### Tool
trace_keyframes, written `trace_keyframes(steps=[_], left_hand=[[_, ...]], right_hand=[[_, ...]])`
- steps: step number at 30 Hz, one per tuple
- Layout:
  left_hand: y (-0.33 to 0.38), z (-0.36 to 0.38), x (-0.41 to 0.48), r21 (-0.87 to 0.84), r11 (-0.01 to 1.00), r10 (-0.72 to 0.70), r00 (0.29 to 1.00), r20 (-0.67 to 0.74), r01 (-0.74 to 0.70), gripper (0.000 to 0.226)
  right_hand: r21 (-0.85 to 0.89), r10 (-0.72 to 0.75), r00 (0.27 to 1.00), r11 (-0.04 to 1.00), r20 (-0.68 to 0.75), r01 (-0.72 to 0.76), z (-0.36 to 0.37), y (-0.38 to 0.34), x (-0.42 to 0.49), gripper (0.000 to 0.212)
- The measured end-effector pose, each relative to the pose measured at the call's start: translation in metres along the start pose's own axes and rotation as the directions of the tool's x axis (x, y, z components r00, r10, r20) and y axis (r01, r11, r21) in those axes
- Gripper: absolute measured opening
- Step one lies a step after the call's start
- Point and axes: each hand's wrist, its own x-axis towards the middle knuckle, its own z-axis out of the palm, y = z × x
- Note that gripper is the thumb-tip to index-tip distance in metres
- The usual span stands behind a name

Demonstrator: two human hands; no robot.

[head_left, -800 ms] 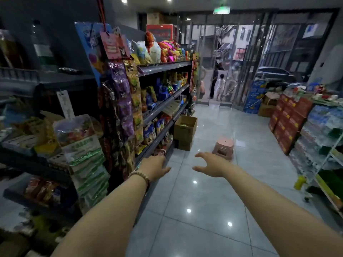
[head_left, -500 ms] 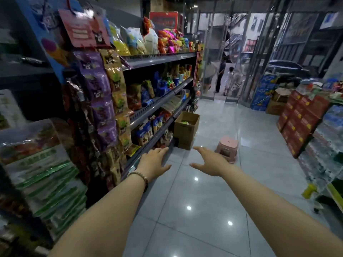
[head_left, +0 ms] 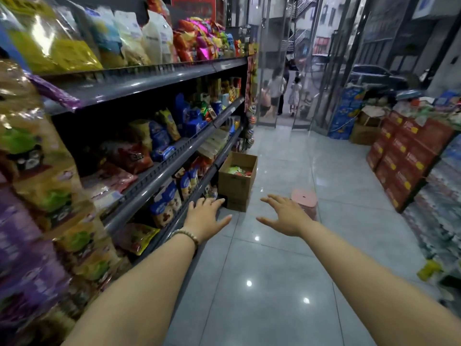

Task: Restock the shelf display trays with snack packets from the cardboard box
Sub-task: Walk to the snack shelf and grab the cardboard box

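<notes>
Head view: cardboard box [head_left: 237,182] located ahead of both hands, open-topped, on the floor [head_left: 274,258] against the lower shelf [head_left: 174,221].
Snack packets [head_left: 238,170] are seen inside the box. Both hands are held spread and empty, palms down; the left hand [head_left: 205,217] is judged nearer the box, the right hand [head_left: 287,216] lying towards the pink stool [head_left: 304,199].

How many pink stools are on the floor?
1. The pink stool stands right of the cardboard box, partly behind the right hand. More may be hidden.
</notes>
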Motion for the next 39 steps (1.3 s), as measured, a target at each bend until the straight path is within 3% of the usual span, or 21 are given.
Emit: trace_keyframes(steps=[8, 13, 20, 29, 39], left_hand=[[0.008, 0.042, 0.189, -0.023, 0.998, -0.055, 0.998, 0.042, 0.056, 0.063], [0.022, 0.059, 0.311, -0.069, 0.990, -0.122, 0.992, 0.041, 0.125, 0.062], [0.022, 0.070, 0.465, -0.079, 0.977, -0.193, 0.979, 0.071, 0.198, 0.062], [0.005, 0.111, 0.682, -0.180, 0.970, -0.160, 0.986, 0.046, 0.166, 0.057], [0.007, 0.118, 0.876, -0.177, 0.982, -0.082, 0.990, -0.116, 0.061, 0.052]], right_hand=[[-0.030, 0.005, 1.000, 1.000, 0.012, -0.004, -0.003, 0.109, 0.175, 0.071], [-0.087, -0.043, 0.996, 0.995, 0.078, 0.050, -0.026, 0.183, 0.290, 0.071], [-0.097, -0.148, 0.987, 0.983, 0.058, 0.153, -0.058, 0.254, 0.443, 0.071], [-0.037, -0.117, 0.992, 0.992, 0.051, 0.119, -0.059, 0.340, 0.645, 0.069], [0.037, -0.183, 0.983, 0.982, -0.031, 0.184, -0.059, 0.404, 0.823, 0.061]])
